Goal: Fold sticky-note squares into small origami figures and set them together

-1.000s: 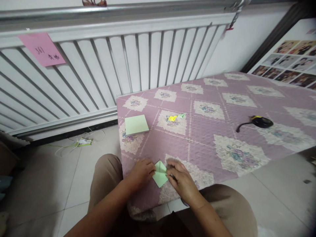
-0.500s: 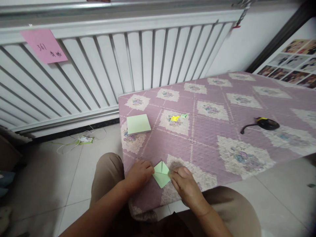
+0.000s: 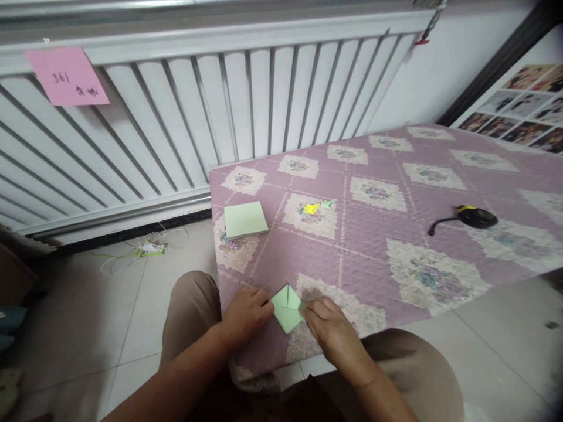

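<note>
A small green sheet of folded paper [image 3: 288, 319] lies diamond-shaped near the front edge of the cloth-covered table. Its upper half shows folded flaps with a slit running down from the top corner. My left hand [image 3: 248, 310] grips its left corner, fingers closed. The right corner is pinched between the fingers of my right hand [image 3: 329, 325]. Farther back are a small yellow folded paper piece [image 3: 311, 208] and a small green folded paper piece [image 3: 328, 204], side by side. A pad of pale green paper squares [image 3: 246, 220] sits at the table's left side.
A black object with a thin curved arm and a yellow part [image 3: 477, 217] lies on the right of the patterned tablecloth [image 3: 316, 252]. Behind the table stands a white radiator [image 3: 255, 105] bearing a pink note [image 3: 68, 76]. A cord and green-white item [image 3: 152, 248] rest on the floor.
The view has shifted slightly. Both hands stay at the two side corners of the green folded paper, with hardly any movement.
</note>
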